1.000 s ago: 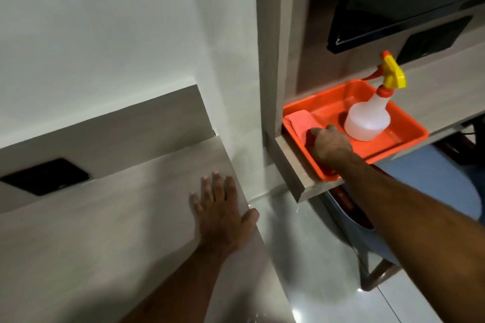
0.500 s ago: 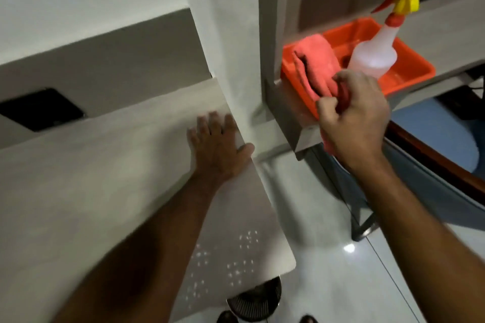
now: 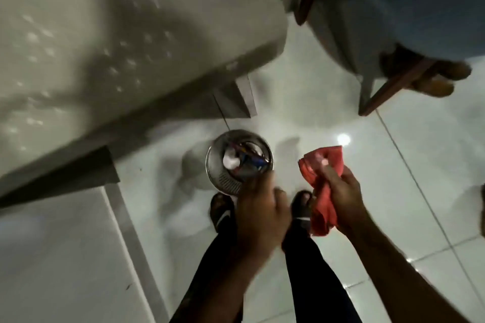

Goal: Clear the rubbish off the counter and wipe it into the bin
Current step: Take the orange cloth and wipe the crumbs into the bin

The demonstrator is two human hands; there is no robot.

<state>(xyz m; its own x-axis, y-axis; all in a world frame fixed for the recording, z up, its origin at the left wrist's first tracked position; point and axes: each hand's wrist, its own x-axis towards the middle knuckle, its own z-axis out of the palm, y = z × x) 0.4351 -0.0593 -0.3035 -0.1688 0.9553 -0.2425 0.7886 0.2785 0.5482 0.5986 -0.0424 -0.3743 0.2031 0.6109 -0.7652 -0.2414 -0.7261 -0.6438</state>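
I am looking down at the floor. A round metal mesh bin point(image 3: 228, 181) stands there with wrappers and paper inside. My left hand point(image 3: 259, 215) is blurred at the bin's near rim, with its fingers curled over the edge, so a grip cannot be made out. To the right of the bin, my right hand point(image 3: 341, 191) is closed around a crumpled red cloth point(image 3: 324, 165). The pale counter point(image 3: 131, 21) fills the upper left, and small white specks point(image 3: 126, 44) are scattered across it.
A blue chair with dark wooden legs point(image 3: 420, 21) stands at the upper right. My feet in dark sandals point(image 3: 221, 211) are just behind the bin. A white panel point(image 3: 52, 257) lies low on the left. The floor is glossy white tile point(image 3: 393, 165).
The view has dropped from the counter and orange tray to the floor. My right hand has carried the red cloth away from the tray. My left hand has left the counter and come down to the bin.
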